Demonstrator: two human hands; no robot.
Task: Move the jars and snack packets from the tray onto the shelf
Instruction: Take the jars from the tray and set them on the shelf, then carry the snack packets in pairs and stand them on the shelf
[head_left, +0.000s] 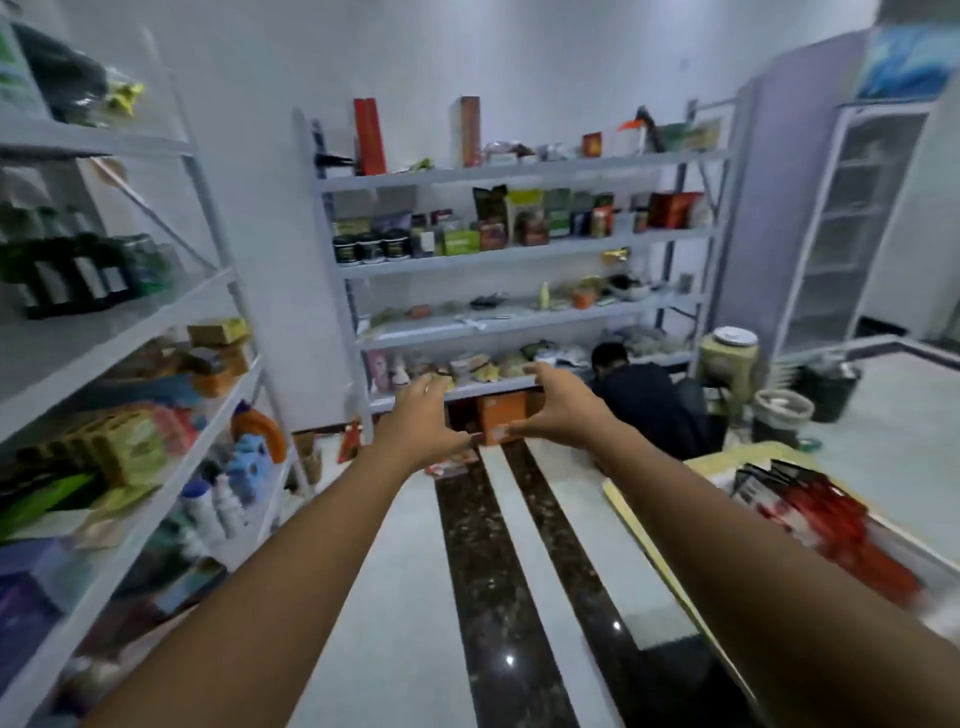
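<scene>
Our left hand (421, 415) and right hand (550, 410) hover released, empty: between loads, we judge. Next we must grip snack packets (810, 504) on the tray (649, 545), right of these 2 hands.

Motion-blurred, print unreadable: red-and-black snack packets (810, 509) on cream-rimmed tray (631, 519), right of the grey metal back-wall rack (519, 244); tray cut off by right edge. Black jars (371, 247) on rack's 2nd level: labels too small to read. Rack's lowest level partly hidden by left hand (421, 415), right hand (550, 410) & crouching person in dark clothes (649, 400). White side rack (130, 332) left of it: goods smeared, cut by left edge.
</scene>
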